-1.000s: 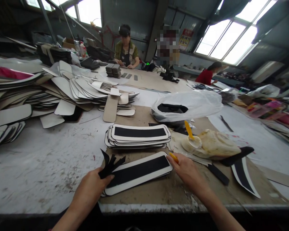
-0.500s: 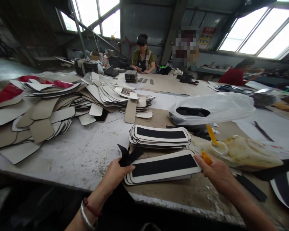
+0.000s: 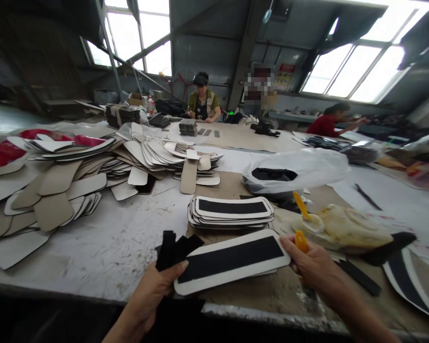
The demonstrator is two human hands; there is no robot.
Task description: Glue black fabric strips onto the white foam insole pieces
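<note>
A long white panel (image 3: 232, 262) with rounded corners and a black strip along its middle is lifted and tilted above the near edge of the table. My left hand (image 3: 153, 286) is closed, its thumb on the panel's left end, with several black fabric strips (image 3: 175, 250) bunched in the same grip. At the panel's right end, my right hand (image 3: 312, 262) pinches the corner. A yellow-handled tool (image 3: 301, 241) is tucked in that hand; its working end is hidden. Beneath the lifted panel, the edge of another panel shows. Just behind lies a stack of similar panels (image 3: 232, 209).
Loose white and beige panels (image 3: 57, 186) pile up on the left. A plastic bag (image 3: 307, 166) with black material lies behind the stack. On the right are a stained container (image 3: 353, 228) with a yellow stick (image 3: 301, 205) and a black-striped panel (image 3: 407, 276). Two co-workers sit farther back.
The held panel has come up off the panels below and moved toward me and slightly left, with both hands on it. The camera view has tilted up a little.
</note>
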